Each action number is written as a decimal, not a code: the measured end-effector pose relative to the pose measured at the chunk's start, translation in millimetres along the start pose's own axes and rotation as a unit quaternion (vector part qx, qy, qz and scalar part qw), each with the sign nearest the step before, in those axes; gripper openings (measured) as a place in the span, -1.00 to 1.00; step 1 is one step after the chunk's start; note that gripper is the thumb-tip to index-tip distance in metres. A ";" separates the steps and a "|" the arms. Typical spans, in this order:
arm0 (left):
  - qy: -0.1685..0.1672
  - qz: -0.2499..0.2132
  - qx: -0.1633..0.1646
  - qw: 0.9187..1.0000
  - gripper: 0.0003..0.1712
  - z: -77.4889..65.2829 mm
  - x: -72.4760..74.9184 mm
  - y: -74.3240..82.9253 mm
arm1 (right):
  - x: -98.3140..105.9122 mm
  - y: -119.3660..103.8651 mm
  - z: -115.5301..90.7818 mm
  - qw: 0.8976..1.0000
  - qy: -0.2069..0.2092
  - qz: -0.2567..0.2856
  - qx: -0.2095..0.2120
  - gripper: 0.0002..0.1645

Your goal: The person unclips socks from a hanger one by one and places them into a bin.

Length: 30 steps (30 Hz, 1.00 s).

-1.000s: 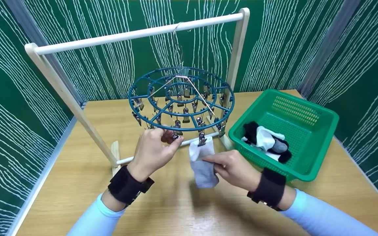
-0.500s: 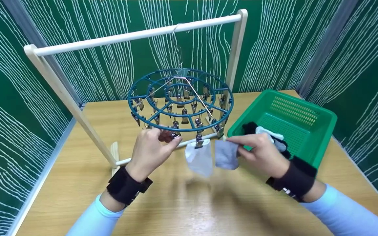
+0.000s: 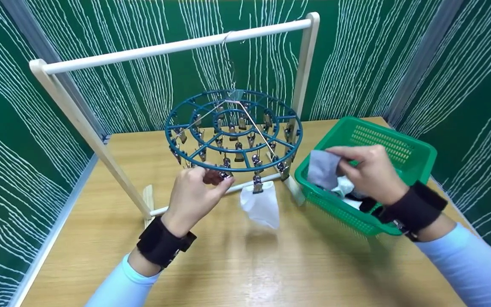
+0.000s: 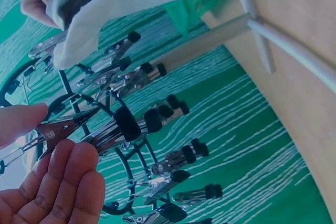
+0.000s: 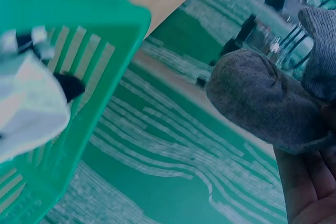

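Observation:
A round blue-green clip hanger [image 3: 245, 169] carries several metal clips. At its front edge my left hand [image 3: 194, 196] pinches a metal clip [image 4: 55, 132] between thumb and fingers; the left wrist view shows no cloth in that clip. Just right of this hand, a white sock [image 3: 260, 204] hangs from another clip. My right hand [image 3: 371, 170] holds a grey sock [image 3: 323, 168] above the near left part of the green basket [image 3: 339, 212]. In the right wrist view the sock's rounded end [image 5: 257, 95] sticks out beyond the fingers.
White, black and grey socks lie in the basket, with a white one [image 3: 342, 186] partly behind the grey sock. The hanger hooks over the white bar [image 3: 177, 46] of a wooden rack, whose right post [image 3: 307, 64] stands behind it. Green patterned walls enclose the wooden table [image 3: 143, 273].
My right hand has carried the grey sock rightward, from in front of the white sock to over the basket. The white sock has swung a little. My left hand stays at its clip.

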State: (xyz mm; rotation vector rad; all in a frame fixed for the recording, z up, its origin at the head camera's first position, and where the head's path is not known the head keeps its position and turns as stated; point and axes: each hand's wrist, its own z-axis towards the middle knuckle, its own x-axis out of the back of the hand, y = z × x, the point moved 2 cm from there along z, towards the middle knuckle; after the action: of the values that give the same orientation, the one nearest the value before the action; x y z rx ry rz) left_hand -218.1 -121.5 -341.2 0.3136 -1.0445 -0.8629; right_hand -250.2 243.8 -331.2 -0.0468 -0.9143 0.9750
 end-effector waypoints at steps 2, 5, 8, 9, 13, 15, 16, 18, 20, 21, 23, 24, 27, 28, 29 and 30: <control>0.001 0.003 0.003 1.000 -0.81 -0.3 0.1 -0.9 | 4.0 8.0 3.9 1.000 0.008 -0.015 -0.012 -0.62; 0.003 0.004 0.004 1.000 -0.81 -0.5 0.4 -2.0 | 8.0 21.5 9.7 0.999 0.009 -0.043 -0.024 -0.63; 0.003 0.002 0.001 1.000 -0.81 -0.3 0.7 -1.8 | 9.8 36.2 14.9 0.997 0.000 -0.062 -0.035 -0.63; 0.004 0.002 0.000 1.000 -0.81 -0.3 0.6 -2.1 | 10.4 41.5 16.1 0.997 -0.003 -0.068 -0.039 -0.62; 0.003 -0.001 0.000 1.000 -0.82 -0.5 0.2 -2.8 | 11.3 64.2 19.6 0.993 -0.021 -0.099 -0.053 -0.62; 0.004 -0.002 0.001 1.000 -0.82 -0.8 0.1 -3.5 | 10.8 75.6 19.9 0.990 -0.038 -0.124 -0.060 -0.61; 0.004 -0.003 0.002 1.000 -0.82 -1.0 0.0 -3.9 | 10.0 81.5 19.7 0.988 -0.049 -0.135 -0.064 -0.60; 0.005 -0.002 0.002 1.000 -0.82 -1.3 -0.1 -4.7 | 7.8 92.5 18.7 0.983 -0.071 -0.157 -0.069 -0.61; 0.006 -0.001 0.001 1.000 -0.83 -1.6 -0.4 -5.4 | 5.6 103.1 17.1 0.978 -0.090 -0.173 -0.075 -0.62; 0.007 0.000 0.000 1.000 -0.83 -1.6 -0.5 -5.6 | 4.4 108.3 16.1 0.976 -0.097 -0.179 -0.079 -0.62; 0.008 0.002 -0.002 1.000 -0.82 -1.5 -0.9 -6.2 | 2.1 117.0 13.8 0.971 -0.112 -0.189 -0.091 -0.64; 0.009 0.002 -0.003 1.000 -0.82 -1.4 -1.1 -6.4 | 0.6 121.3 12.8 0.969 -0.119 -0.192 -0.096 -0.65; 0.009 0.005 -0.005 1.000 -0.81 -1.0 -1.5 -6.7 | -5.7 133.0 10.0 0.962 -0.145 -0.202 -0.116 -0.66; 0.009 0.005 -0.004 1.000 -0.81 -0.9 -1.4 -6.7 | -8.5 137.0 9.2 0.959 -0.155 -0.205 -0.123 -0.68; 0.009 0.005 -0.003 1.000 -0.80 -0.9 -1.3 -6.3 | -11.5 140.5 8.4 0.956 -0.164 -0.207 -0.127 -0.69; 0.008 0.006 -0.001 1.000 -0.80 -0.8 -1.4 -6.3 | -14.6 143.7 7.6 0.954 -0.173 -0.208 -0.131 -0.69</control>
State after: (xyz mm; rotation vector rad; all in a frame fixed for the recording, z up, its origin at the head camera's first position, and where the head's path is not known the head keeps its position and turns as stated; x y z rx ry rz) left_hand -220.6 -124.7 -346.3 0.3120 -1.0295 -0.8497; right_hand -358.1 315.4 -395.7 0.0924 -1.3111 0.4682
